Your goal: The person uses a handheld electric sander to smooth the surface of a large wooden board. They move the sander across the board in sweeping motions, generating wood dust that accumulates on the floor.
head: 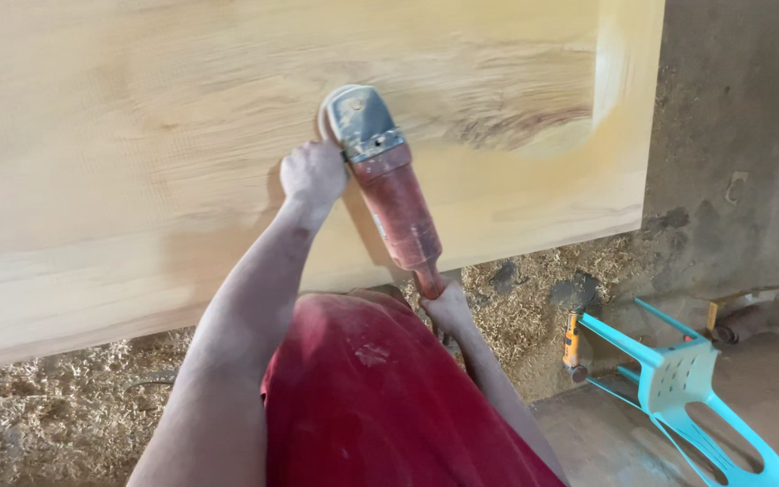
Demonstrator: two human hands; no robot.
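The sander (388, 185) is a dusty red power tool with a grey metal head, its round disc pressed flat on the board (182, 153), near the board's middle. The board is pale wood with darker grain streaks right of the sander and a raised frame edge beyond them. The left hand (313, 171) is closed in a fist just left of the sander's head, gripping a side handle that it hides. The right hand (448, 309) wraps the sander's tail end, below the board's lower edge. Sawdust (38, 406) lies heaped under the board. A turquoise chair (682, 379) lies tipped over, well right of the sander.
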